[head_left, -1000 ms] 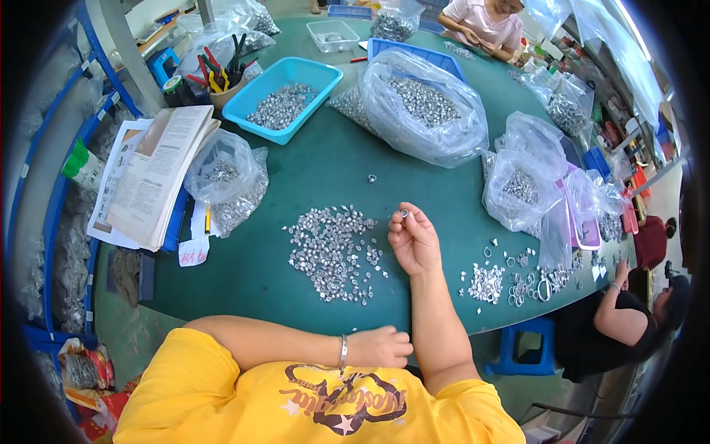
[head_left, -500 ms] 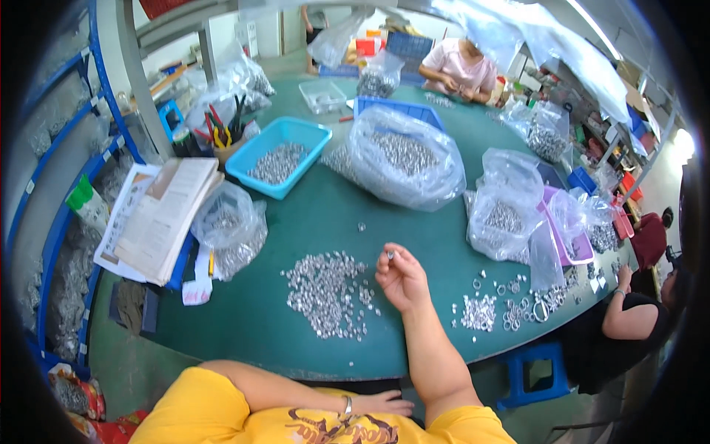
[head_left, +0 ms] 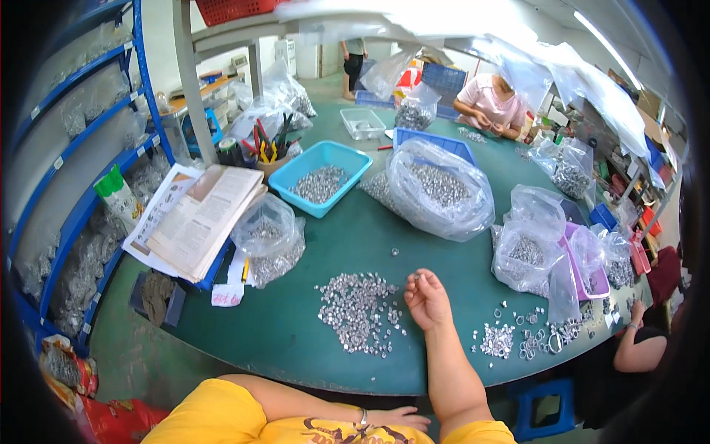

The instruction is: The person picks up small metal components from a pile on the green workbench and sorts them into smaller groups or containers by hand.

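Observation:
Above the green table, my right hand is closed, thumb and fingertips pinched on a small silvery metal piece, mostly hidden by the fingers. Just left of it lies a loose pile of small shiny metal pieces. One single piece sits apart, beyond the pile. My left hand lies flat across my lap below the table edge, fingers stretched out and holding nothing; a metal bracelet is on that wrist.
Behind the pile are a light-blue tray of metal parts and a large clear bag. Papers and another bag lie left. Small parts and rings are spread right. A blue stool and co-workers are nearby.
The whole view has shifted, so the table and things appear farther right and lower. My right hand has turned slightly, and the pinched piece shows less. My left hand still rests on my lap.

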`<state>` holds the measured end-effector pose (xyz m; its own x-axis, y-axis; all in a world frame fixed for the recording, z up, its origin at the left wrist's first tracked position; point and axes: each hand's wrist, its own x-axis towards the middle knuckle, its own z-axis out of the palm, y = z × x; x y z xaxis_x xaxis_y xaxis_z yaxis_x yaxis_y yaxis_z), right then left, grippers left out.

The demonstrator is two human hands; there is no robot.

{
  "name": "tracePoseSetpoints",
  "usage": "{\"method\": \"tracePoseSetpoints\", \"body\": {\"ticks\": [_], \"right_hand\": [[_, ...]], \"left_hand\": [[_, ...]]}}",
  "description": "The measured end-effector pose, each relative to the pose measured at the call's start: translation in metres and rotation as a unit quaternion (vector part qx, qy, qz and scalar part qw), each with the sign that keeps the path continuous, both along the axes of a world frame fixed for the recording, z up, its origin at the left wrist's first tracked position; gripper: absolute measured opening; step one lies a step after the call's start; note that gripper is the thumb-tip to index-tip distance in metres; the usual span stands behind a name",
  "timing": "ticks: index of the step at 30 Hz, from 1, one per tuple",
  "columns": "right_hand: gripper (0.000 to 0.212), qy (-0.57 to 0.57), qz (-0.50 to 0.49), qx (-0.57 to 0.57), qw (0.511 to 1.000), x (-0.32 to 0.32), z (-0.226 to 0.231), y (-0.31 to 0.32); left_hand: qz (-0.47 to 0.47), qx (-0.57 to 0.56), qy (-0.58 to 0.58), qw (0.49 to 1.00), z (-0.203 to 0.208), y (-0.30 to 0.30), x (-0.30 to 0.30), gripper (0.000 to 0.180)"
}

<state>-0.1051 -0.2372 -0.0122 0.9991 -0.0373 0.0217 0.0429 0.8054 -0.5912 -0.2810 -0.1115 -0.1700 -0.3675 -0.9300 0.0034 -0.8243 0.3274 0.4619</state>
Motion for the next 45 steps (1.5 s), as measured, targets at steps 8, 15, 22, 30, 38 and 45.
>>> {"method": "tracePoseSetpoints", "body": {"ticks": [8,15,22,30,38,45], "right_hand": [[0.013,0.040,-0.109,0.053,0.992,-0.006,0.004,-0.021],[0.013,-0.178,0.063,-0.406,0.894,-0.032,0.041,0.002],[0.010,-0.039,-0.130,-0.735,0.664,-0.001,0.028,-0.004],[0.005,-0.049,-0.052,-0.749,0.659,0.013,0.023,-0.002],[0.008,0.061,0.184,-0.211,0.958,-0.007,0.043,-0.009],[0.009,-0.075,0.257,-0.596,0.757,0.003,0.075,0.007]], "left_hand": [[0.431,-0.018,0.641,0.635,0.184,0.045,0.063,0.020],[0.427,0.018,0.888,0.171,0.207,0.046,0.126,0.034],[0.320,0.103,0.931,0.138,0.192,0.045,0.114,0.025],[0.283,0.106,0.945,0.127,0.184,0.054,0.108,0.027],[0.228,0.063,0.962,0.134,0.171,0.073,0.116,0.028],[0.202,0.029,0.971,0.127,0.155,0.080,0.117,0.036]]}}
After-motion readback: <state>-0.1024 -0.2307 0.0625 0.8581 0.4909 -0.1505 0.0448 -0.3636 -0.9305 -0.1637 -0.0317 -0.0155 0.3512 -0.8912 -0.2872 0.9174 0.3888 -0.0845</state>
